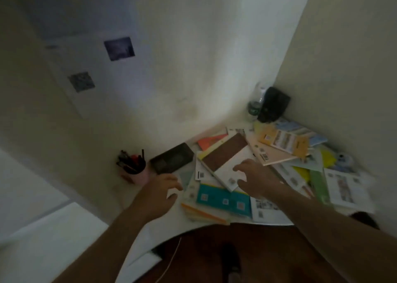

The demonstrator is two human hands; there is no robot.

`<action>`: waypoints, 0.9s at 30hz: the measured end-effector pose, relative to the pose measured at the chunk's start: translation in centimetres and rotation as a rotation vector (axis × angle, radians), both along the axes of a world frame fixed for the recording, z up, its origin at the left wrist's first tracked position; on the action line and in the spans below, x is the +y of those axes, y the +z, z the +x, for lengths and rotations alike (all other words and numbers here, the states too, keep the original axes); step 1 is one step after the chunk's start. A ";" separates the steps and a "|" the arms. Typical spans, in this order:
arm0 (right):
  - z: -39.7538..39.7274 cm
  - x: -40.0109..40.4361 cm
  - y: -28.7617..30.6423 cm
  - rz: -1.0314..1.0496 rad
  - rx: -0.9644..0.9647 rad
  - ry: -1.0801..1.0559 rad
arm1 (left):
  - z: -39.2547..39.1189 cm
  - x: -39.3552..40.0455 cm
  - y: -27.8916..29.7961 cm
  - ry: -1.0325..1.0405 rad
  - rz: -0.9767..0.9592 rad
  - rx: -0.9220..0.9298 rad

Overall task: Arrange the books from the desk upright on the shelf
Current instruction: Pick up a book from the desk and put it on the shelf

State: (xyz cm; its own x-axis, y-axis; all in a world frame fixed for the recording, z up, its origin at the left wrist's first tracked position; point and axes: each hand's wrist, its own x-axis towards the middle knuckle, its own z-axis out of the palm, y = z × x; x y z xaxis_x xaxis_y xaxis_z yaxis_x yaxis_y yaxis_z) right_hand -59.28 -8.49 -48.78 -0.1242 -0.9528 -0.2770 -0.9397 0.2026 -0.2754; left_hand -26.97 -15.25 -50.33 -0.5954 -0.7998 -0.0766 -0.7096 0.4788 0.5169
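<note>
My right hand (255,178) rests on the white-and-brown book (227,164) atop the pile; my left hand (165,188) hovers by the desk (150,229) edge.

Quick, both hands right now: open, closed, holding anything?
Left hand: open, fingers loosely bent over the desk beside the book pile, holding nothing.
Right hand: open, fingers spread on the brown-and-white book atop the pile, no grip yet.
</note>
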 end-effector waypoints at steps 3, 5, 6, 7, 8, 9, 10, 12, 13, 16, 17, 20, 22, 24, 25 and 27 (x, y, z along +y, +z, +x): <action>-4.0 -1.5 -5.8 0.152 0.035 -0.077 | -5.3 -1.3 -4.1 0.029 0.154 -0.048; -6.3 -2.8 -8.7 0.187 0.080 -0.080 | -10.3 -2.3 -5.6 0.006 0.235 -0.079; -7.4 -3.5 -9.7 0.202 0.107 -0.063 | -13.0 -2.8 -6.1 -0.013 0.271 -0.100; -8.6 -4.4 -10.4 0.211 0.127 -0.036 | -15.5 -3.3 -6.6 -0.035 0.292 -0.119; -9.6 -5.3 -10.9 0.209 0.134 -0.007 | -17.9 -3.8 -7.2 -0.060 0.299 -0.137; -10.6 -6.3 -11.2 0.206 0.119 0.016 | -20.0 -4.3 -7.7 -0.082 0.303 -0.157; -11.5 -7.3 -11.5 0.215 0.083 0.034 | -21.9 -4.8 -8.2 -0.098 0.311 -0.181; -13.1 -9.0 -11.3 0.240 -0.013 0.074 | -25.1 -5.7 -9.1 -0.121 0.301 -0.232; -13.7 -9.7 -11.1 0.257 -0.074 0.081 | -26.4 -6.1 -9.4 -0.130 0.280 -0.253; -15.9 -10.7 -10.0 0.130 -0.263 -0.019 | -29.6 -7.4 -10.5 -0.160 0.247 -0.295; -17.1 -10.7 -9.9 0.007 -0.252 -0.074 | -30.3 -7.7 -11.0 -0.179 0.252 -0.334; -22.7 -10.2 -10.4 -0.135 0.021 -0.237 | -32.1 -7.7 -12.0 -0.208 0.209 -0.460; -27.1 -9.5 -11.0 0.013 0.147 -0.308 | -32.8 -7.4 -12.2 -0.178 0.163 -0.483; -30.6 -8.7 -11.8 0.133 0.132 -0.320 | -33.5 -7.3 -12.2 -0.145 0.141 -0.476; -31.6 -8.5 -12.3 0.166 0.117 -0.299 | -33.8 -7.5 -12.0 -0.123 0.148 -0.473; -32.0 -8.4 -12.6 0.172 0.177 -0.219 | -34.6 -8.2 -11.4 -0.078 0.188 -0.449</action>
State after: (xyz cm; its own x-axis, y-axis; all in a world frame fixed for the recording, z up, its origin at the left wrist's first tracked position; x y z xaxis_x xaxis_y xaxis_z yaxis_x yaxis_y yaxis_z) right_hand -91.28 -16.90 -61.39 -0.3816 -0.8390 -0.3879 -0.8988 0.4347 -0.0560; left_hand -61.55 -23.42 -61.68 -0.5285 -0.7016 -0.4779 -0.8476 0.4674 0.2510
